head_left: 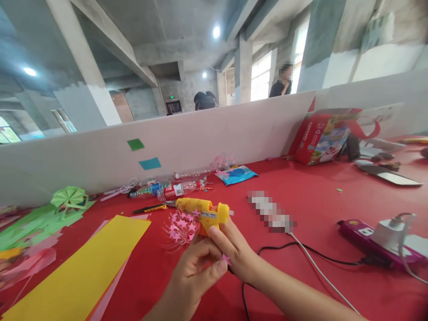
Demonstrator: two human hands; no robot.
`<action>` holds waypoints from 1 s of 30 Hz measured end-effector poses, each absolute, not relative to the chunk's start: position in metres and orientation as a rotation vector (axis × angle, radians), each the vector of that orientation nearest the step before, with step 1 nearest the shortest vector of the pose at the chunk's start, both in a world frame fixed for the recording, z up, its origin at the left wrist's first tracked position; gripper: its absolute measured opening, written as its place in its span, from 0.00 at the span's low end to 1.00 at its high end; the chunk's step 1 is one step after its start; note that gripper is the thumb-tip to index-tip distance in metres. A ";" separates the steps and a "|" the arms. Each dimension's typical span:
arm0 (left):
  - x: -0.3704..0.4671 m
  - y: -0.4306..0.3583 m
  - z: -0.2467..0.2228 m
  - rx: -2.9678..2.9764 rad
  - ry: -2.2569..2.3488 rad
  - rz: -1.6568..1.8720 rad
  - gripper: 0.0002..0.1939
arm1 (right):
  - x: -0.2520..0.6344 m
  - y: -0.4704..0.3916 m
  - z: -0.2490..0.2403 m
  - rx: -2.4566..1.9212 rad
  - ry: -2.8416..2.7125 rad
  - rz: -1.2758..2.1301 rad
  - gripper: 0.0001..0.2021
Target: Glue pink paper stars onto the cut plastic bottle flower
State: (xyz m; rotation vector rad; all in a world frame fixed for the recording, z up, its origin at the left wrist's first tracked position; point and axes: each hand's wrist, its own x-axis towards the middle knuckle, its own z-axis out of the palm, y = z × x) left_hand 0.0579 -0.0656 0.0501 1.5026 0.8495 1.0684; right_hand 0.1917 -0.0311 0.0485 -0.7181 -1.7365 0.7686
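Note:
My right hand [230,243] is closed round the handle of a yellow glue gun [210,211]. Its nozzle points left, and a clear glue stick pokes out of the back end. Just below, my left hand [197,267] pinches a small pink star [226,260] at the thumb tip, close against my right hand. Past the left knuckles is a tuft of clear strips [180,227] covered in pink stars; its lower part is hidden by my hand. A yellow-and-black utility knife [150,208] lies farther left.
Yellow paper [83,267] and green paper scraps [33,225] cover the left. Plastic bottles [177,190] and a blue packet [237,174] lie along the white partition [200,142]. Cables run to a purple power strip [361,243] at right. A red box [321,136] stands behind.

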 end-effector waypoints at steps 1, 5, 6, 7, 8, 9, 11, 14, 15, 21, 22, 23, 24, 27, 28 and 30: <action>0.061 -0.065 0.050 1.480 0.852 1.129 0.14 | 0.194 -0.030 0.054 -0.718 -1.789 0.657 0.20; 0.059 -0.068 0.050 1.490 0.920 1.279 0.12 | 0.209 -0.022 0.072 -0.787 -1.809 0.340 0.14; 0.057 -0.069 0.050 1.502 0.932 1.274 0.12 | 0.213 -0.022 0.075 -0.790 -1.792 0.268 0.12; 0.055 -0.070 0.050 1.514 0.936 1.254 0.12 | 0.216 -0.022 0.078 -0.768 -1.794 0.187 0.10; 0.053 -0.071 0.050 1.523 0.932 1.235 0.12 | 0.219 -0.023 0.081 -0.736 -1.825 0.109 0.09; 0.051 -0.072 0.050 1.526 0.925 1.229 0.12 | 0.221 -0.024 0.084 -0.695 -1.864 0.024 0.08; 0.049 -0.075 0.052 1.509 0.921 1.264 0.11 | 0.223 -0.028 0.089 -0.635 -1.925 -0.137 0.06; 0.048 -0.080 0.055 1.455 0.908 1.333 0.11 | 0.223 -0.033 0.094 -0.608 -1.946 -0.347 0.08; 0.048 -0.081 0.056 1.442 0.894 1.324 0.11 | 0.223 -0.033 0.095 -0.596 -1.948 -0.412 0.09; 0.042 -0.082 0.060 1.505 0.824 1.160 0.11 | 0.218 -0.039 0.089 -0.602 -1.890 -0.239 0.14; 0.041 -0.081 0.060 1.526 0.831 1.147 0.11 | 0.215 -0.040 0.087 -0.650 -1.849 -0.081 0.15; 0.041 -0.080 0.060 1.546 0.843 1.140 0.12 | 0.211 -0.042 0.085 -0.699 -1.790 0.100 0.16; 0.042 -0.080 0.061 1.568 0.852 1.135 0.12 | 0.208 -0.044 0.083 -0.740 -1.713 0.291 0.17; 0.043 -0.078 0.062 1.644 0.888 1.125 0.13 | 0.199 -0.046 0.081 -0.779 -1.495 0.770 0.21; 0.044 -0.077 0.062 1.664 0.907 1.131 0.13 | 0.197 -0.046 0.081 -0.781 -1.469 0.869 0.21; 0.044 -0.075 0.062 1.682 0.946 1.159 0.13 | 0.198 -0.044 0.081 -0.796 -1.505 0.902 0.21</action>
